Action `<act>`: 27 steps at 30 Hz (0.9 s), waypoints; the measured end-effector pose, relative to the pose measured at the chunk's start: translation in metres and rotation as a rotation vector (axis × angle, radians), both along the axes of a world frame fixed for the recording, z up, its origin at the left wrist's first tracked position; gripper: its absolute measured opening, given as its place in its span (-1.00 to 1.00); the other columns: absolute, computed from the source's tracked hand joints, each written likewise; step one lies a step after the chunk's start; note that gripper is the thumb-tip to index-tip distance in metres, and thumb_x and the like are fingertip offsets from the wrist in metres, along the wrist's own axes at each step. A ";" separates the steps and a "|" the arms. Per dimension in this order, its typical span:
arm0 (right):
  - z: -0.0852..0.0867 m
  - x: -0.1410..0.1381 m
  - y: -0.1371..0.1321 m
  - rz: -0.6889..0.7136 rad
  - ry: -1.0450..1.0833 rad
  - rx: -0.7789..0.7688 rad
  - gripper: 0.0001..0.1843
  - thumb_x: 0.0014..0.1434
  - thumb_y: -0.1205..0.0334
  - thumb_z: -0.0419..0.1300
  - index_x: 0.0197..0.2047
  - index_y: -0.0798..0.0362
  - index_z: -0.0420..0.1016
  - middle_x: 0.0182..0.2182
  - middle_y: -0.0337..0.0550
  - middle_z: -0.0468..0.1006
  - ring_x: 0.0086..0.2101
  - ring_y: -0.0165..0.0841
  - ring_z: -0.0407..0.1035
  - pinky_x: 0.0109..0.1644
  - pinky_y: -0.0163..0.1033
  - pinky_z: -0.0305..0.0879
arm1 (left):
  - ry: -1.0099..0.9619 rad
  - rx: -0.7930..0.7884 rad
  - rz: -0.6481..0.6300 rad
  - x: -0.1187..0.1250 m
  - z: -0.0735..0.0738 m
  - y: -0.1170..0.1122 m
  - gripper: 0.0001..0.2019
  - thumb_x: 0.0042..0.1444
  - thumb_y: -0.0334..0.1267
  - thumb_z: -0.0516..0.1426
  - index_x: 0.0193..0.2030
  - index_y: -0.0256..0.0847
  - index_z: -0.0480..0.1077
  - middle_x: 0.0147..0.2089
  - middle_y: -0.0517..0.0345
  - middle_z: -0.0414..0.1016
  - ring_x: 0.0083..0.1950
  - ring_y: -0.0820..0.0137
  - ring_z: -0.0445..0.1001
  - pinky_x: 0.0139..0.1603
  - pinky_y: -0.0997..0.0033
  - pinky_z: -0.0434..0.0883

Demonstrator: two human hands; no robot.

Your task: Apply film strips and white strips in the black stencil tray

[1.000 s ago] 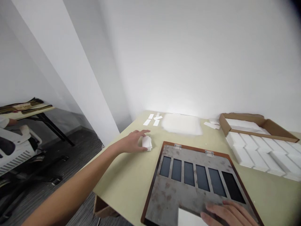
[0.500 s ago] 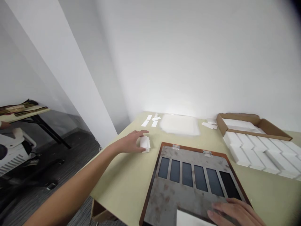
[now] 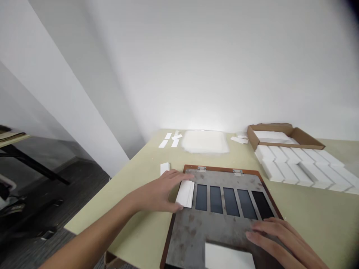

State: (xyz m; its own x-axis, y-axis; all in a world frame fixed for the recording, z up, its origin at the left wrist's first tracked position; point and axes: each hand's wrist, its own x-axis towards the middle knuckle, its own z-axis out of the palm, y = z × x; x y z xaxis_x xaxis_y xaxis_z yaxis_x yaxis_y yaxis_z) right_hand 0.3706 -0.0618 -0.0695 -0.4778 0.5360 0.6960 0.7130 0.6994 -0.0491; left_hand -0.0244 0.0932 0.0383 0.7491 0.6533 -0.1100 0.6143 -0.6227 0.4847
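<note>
My left hand (image 3: 157,192) grips a small stack of white rectangular strips (image 3: 185,193) at its fingertips, pressing it onto the left end of a scuffed metal plate (image 3: 213,231). The stack covers the plate's leftmost dark slot. The plate has hinges at its far edge, a brown frame and a row of dark rectangular slots (image 3: 231,201). My right hand (image 3: 269,239) rests on the plate's near right part, its fingers apart and holding nothing. One loose white strip (image 3: 165,169) lies on the table behind my left hand.
The pale green table (image 3: 134,209) ends at a slanted edge on the left, above a dark carpet. Loose white strips and a white pad (image 3: 204,142) lie at the back. White foam blocks (image 3: 297,168) and a cardboard tray (image 3: 286,136) stand at the right.
My left hand has carried the white stack rightward from the table onto the plate, leaving one strip behind. My right hand has shifted slightly, and the head view has turned a little to the right.
</note>
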 end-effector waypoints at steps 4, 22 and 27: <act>-0.002 0.000 -0.002 0.002 0.014 -0.053 -0.37 0.34 -0.31 0.21 0.26 -0.07 0.58 0.11 -0.05 0.60 0.07 -0.12 0.49 0.17 -0.17 0.42 | 0.003 0.004 0.028 0.002 -0.002 0.002 -0.12 0.16 -0.02 0.38 0.55 0.28 0.08 0.49 0.10 0.27 0.49 -0.06 0.20 0.41 -0.09 0.31; 0.058 -0.016 -0.004 -0.027 0.005 -0.141 -0.53 0.39 -0.21 0.21 0.10 -0.02 0.57 -0.06 -0.02 0.68 -0.11 -0.21 0.60 -0.02 -0.22 0.55 | 0.109 0.027 -0.099 0.055 0.010 0.007 -0.10 0.11 0.08 0.43 0.53 0.26 0.17 0.37 0.03 0.38 0.44 -0.11 0.24 0.36 -0.02 0.33; 0.053 -0.015 -0.001 -0.027 -0.021 -0.117 -0.54 0.35 -0.19 0.26 0.10 -0.03 0.57 -0.07 -0.03 0.67 -0.12 -0.20 0.59 -0.05 -0.22 0.54 | 0.132 0.068 -0.115 0.054 0.012 0.011 -0.12 0.10 0.06 0.44 0.52 0.28 0.18 0.35 0.06 0.42 0.41 -0.08 0.29 0.36 0.01 0.31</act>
